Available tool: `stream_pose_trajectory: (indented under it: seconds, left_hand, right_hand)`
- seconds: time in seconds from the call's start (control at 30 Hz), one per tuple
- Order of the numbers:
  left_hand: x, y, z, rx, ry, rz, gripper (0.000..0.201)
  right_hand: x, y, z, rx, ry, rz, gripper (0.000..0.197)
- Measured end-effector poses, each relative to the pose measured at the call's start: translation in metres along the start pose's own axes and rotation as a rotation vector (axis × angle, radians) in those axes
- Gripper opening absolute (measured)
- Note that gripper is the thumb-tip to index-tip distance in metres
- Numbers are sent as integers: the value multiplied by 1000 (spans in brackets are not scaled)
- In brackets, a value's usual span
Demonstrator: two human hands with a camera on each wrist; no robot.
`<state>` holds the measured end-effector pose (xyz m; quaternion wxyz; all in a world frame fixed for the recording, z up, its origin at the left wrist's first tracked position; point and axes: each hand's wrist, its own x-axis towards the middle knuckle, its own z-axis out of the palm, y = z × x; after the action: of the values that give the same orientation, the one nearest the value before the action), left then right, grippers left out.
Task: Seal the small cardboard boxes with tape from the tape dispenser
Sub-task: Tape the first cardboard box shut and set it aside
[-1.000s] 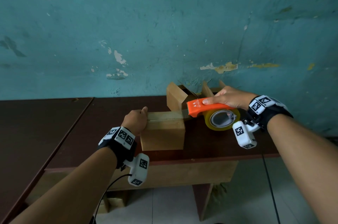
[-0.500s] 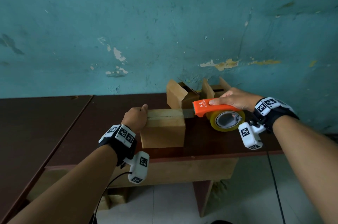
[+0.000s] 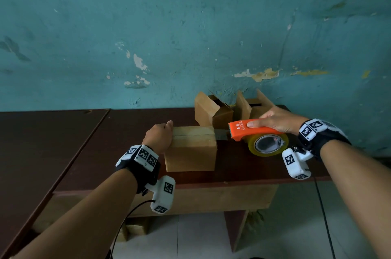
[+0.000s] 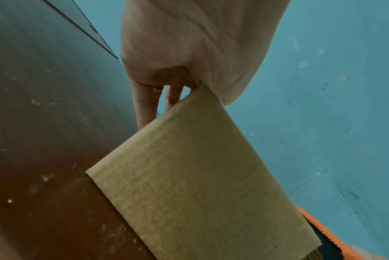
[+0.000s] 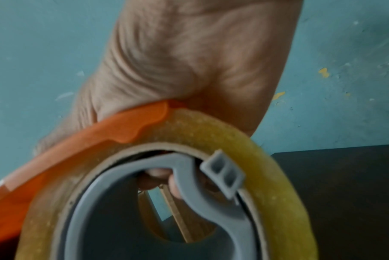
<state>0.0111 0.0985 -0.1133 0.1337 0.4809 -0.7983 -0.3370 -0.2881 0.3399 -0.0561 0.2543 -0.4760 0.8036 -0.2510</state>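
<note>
A closed small cardboard box [image 3: 191,148] [image 4: 200,184] stands near the front of the dark wooden table [image 3: 118,144]. My left hand [image 3: 159,137] [image 4: 189,52] grips its left end, thumb on the top edge and fingers [image 4: 145,105] down the far side. My right hand [image 3: 273,119] [image 5: 184,58] holds the orange tape dispenser [image 3: 251,130] [image 5: 82,140] with its yellowish tape roll [image 3: 267,144] [image 5: 244,140], just right of the box. A strip of tape [image 3: 221,135] stretches from the box's right end to the dispenser's mouth.
Two open cardboard boxes [image 3: 212,111] [image 3: 251,106] stand behind, against the teal wall [image 3: 190,36]. A second dark table [image 3: 38,153] adjoins on the left. More boxes [image 3: 135,229] lie on the tiled floor under the table.
My right hand has drawn the dispenser rightward away from the box, lengthening the tape strip. My left hand has kept its hold on the box.
</note>
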Motion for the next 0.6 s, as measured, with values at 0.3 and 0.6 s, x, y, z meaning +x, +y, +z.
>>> stream_pose_trajectory:
  seconds: [0.3, 0.6]
  left_hand:
    - [-1, 0, 1, -42, 4, -10, 59]
    - [-1, -3, 3, -60, 14, -5, 59]
  right_hand:
    - [3, 0, 15, -18, -54, 35, 82]
    - [18, 5, 28, -28, -112, 44, 89]
